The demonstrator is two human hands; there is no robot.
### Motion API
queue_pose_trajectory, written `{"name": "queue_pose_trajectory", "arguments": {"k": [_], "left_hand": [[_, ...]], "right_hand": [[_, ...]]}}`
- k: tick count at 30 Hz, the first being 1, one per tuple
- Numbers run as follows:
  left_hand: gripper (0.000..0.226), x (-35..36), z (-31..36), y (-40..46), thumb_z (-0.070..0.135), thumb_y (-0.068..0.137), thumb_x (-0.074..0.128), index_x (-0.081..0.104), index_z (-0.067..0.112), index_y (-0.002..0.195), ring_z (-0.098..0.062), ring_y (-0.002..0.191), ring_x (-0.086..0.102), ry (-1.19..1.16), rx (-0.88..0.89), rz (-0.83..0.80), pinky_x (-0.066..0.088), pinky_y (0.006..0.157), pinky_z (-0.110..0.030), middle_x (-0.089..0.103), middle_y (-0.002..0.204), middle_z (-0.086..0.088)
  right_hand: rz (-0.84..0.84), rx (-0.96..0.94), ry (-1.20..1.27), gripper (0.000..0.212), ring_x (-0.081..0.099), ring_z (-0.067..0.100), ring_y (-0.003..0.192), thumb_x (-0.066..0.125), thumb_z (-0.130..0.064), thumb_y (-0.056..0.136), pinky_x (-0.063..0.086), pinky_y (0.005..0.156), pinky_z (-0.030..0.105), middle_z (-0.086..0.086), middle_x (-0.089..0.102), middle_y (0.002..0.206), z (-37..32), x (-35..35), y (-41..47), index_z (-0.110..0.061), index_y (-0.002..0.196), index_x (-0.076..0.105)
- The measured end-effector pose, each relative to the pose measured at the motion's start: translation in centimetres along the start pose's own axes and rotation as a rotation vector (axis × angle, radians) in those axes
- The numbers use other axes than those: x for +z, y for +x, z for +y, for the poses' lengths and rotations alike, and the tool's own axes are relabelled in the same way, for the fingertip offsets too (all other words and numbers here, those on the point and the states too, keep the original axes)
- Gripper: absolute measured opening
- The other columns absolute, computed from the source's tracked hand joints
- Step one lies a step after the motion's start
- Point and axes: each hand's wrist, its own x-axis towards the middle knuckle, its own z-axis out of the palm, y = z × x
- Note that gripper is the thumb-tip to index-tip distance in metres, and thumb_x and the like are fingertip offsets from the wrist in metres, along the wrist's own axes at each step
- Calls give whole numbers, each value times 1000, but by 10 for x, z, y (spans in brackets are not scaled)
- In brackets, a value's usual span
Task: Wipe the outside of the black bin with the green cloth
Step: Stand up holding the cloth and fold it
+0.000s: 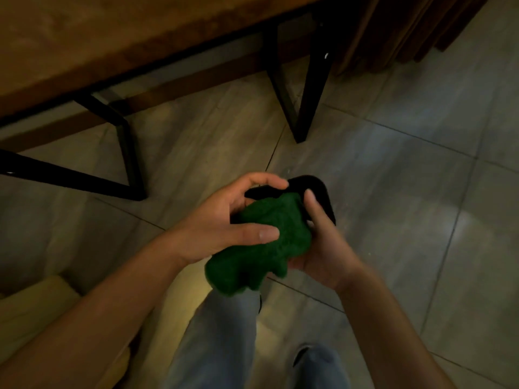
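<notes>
Black bin [314, 189] held up between both hands, above a grey tiled floor [421, 192], mostly hidden; only a dark curved edge and part of a side showing past the cloth. Green cloth [261, 242] bunched over the near side of the bin, pressed against it, loose lower end hanging down toward the legs.

Left hand [224, 220] curled around cloth and bin from the left: thumb lying flat across the cloth, fingers [264, 182] arched over the top, tips touching the bin's dark edge. Grasping both cloth and bin, as far as visible.

Right hand [323, 248] cupped beneath and beside the bin from the right, thumb stretched upward along the dark side, remaining fingers tucked under the cloth, out of sight. Closed in a supporting grip on the bin; cannot tell exactly how the hidden fingers lie.

Both forearms bare, reaching in from the lower corners. Grey trouser legs [222, 341] below the hands, one dark shoe just visible.

Wooden table [126, 37] with black angled metal legs [306, 102] across the top left, well apart from the hands. Brown curtain [407, 32] at the top right, hanging to the floor. Pale yellow cushioned seat [36, 304] at the lower left edge. Dim, slightly blurred lighting throughout.
</notes>
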Motion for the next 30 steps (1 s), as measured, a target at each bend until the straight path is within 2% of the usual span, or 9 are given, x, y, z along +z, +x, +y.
{"name": "queue_pose_trajectory", "arguments": {"k": [2, 4, 7, 14, 18, 21, 25, 27, 30], "left_hand": [[64, 1, 35, -13, 43, 82, 77, 51, 20, 134, -30, 84, 75, 44, -55, -6, 59, 65, -33, 72, 100, -16], [45, -1, 69, -25, 45, 95, 60, 54, 19, 130, -33, 81, 74, 125, -97, 82, 59, 61, -30, 73, 94, -16], [37, -9, 114, -43, 36, 91, 61, 55, 24, 125, -21, 81, 76, 251, -114, 182, 59, 62, -28, 76, 98, -8], [35, -22, 217, -79, 25, 90, 67, 57, 26, 123, -26, 70, 74, 281, 27, 139, 57, 57, -28, 75, 84, -11], [35, -28, 260, -85, 25, 89, 69, 58, 28, 122, -15, 74, 76, 375, 37, 58, 56, 59, -21, 78, 84, 2], [42, -38, 284, -88, 22, 89, 68, 56, 26, 129, -14, 84, 77, 338, 29, -3, 58, 66, -22, 79, 96, -5], [55, -55, 303, -90, 16, 88, 69, 47, 30, 137, -21, 96, 76, 295, -2, -23, 63, 71, -31, 75, 111, -11], [65, -55, 307, -91, 26, 81, 76, 45, 40, 137, -17, 96, 75, 387, -59, -20, 62, 71, -30, 73, 113, -5], [72, -45, 312, -88, 40, 72, 81, 47, 45, 135, -7, 97, 73, 549, -118, -63, 63, 76, -29, 71, 115, 4]], "right_hand": [[19, -58, -39, 58, 70, 31, 119, 78, -56, 78, 59, 88, 43, 13, 72, 130, -11, 21, -14, -23, 127, 74], [49, -190, -72, 34, 72, 28, 108, 80, -27, 73, 60, 85, 38, 9, 76, 114, -29, 36, -28, -24, 106, 81], [-16, -357, -167, 41, 68, 28, 102, 75, -6, 68, 59, 79, 37, 10, 69, 109, -63, 60, -56, -20, 105, 70], [-182, -269, -324, 65, 66, 21, 84, 89, -56, 68, 55, 66, 29, 12, 63, 100, -122, 140, -90, -12, 106, 59], [-160, -204, -1084, 63, 72, 16, 105, 84, -39, 77, 63, 87, 38, -2, 71, 118, -167, 181, -97, -27, 132, 57], [-121, -160, -1415, 50, 70, 8, 99, 87, -39, 82, 61, 87, 37, -7, 72, 110, -194, 204, -103, -29, 124, 61], [-101, -245, -1045, 43, 76, 20, 99, 88, -28, 78, 63, 83, 38, 3, 78, 105, -217, 204, -117, -14, 114, 69], [-140, -267, -816, 42, 75, 34, 105, 83, -14, 81, 63, 88, 47, 16, 77, 111, -220, 198, -122, -4, 118, 67], [-137, -293, -531, 31, 75, 33, 100, 73, 2, 85, 63, 80, 39, 17, 76, 107, -219, 195, -123, -3, 114, 67]]}}
